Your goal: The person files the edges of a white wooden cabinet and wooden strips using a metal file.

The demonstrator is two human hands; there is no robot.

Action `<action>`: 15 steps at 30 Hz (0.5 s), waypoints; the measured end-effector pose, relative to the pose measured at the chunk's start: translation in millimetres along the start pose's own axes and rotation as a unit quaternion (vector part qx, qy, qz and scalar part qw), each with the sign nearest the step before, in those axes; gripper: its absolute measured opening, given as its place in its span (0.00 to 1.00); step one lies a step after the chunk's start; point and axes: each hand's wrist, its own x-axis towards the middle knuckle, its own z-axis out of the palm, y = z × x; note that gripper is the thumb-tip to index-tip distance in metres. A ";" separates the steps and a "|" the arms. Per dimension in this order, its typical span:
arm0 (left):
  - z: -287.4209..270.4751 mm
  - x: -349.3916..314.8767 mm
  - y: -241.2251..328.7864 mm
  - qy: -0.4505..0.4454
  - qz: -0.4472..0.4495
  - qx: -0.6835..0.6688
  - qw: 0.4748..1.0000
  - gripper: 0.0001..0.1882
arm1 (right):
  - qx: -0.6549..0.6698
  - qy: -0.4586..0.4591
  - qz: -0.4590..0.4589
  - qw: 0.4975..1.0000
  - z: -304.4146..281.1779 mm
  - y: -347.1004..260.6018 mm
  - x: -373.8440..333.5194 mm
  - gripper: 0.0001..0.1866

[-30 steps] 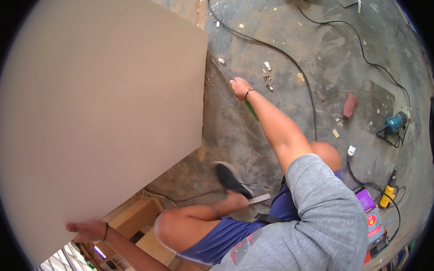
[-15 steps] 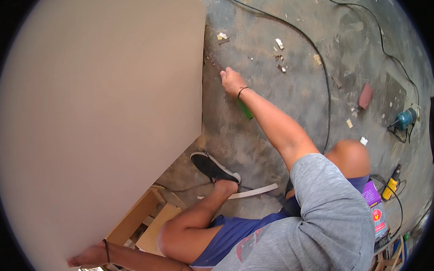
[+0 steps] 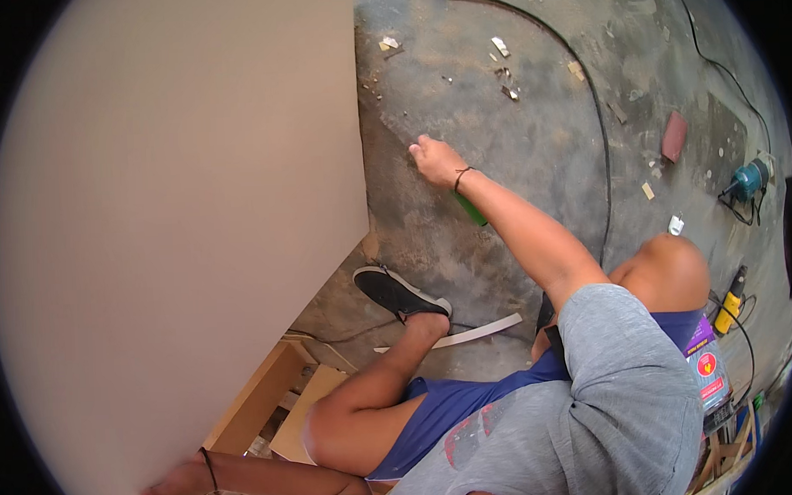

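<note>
A large flat beige panel fills the left side of the view. At its lower edge my left hand grips the panel, with its fingers partly hidden. My right hand is closed around a green-handled tool, whose green end shows beneath the wrist. Ahead of the fist, a thin greyish part of that tool reaches toward the panel's right edge, too faint against the floor to tell its kind. A gap of floor shows between the right fist and the panel.
Wooden frame pieces lie under the panel. A white strip rests by my shoe. A black cable crosses the floor. Rightward are a reddish block, a teal power tool, a yellow-and-black tool and scattered scraps.
My right hand has drawn back from the panel's edge, toward the right, with the green-handled tool. The left hand stays on the panel's lower edge. The whole view has shifted slightly.
</note>
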 end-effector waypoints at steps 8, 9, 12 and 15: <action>10.6 -9.0 6.4 0.081 0.007 0.045 0.996 0.30 | 0.038 -0.019 0.028 0.999 2.4 3.8 -24.9 0.19; 11.8 -9.4 6.5 0.100 -0.006 0.055 0.993 0.29 | 0.036 -0.025 0.024 0.999 -4.8 7.2 -26.9 0.19; 16.2 -11.8 10.9 0.132 -0.025 0.067 0.989 0.29 | 0.023 -0.046 0.014 0.999 -4.0 1.6 -32.3 0.18; 15.9 -11.8 7.1 0.133 -0.019 0.080 0.988 0.30 | 0.033 -0.043 0.040 0.998 6.4 -5.2 -37.6 0.18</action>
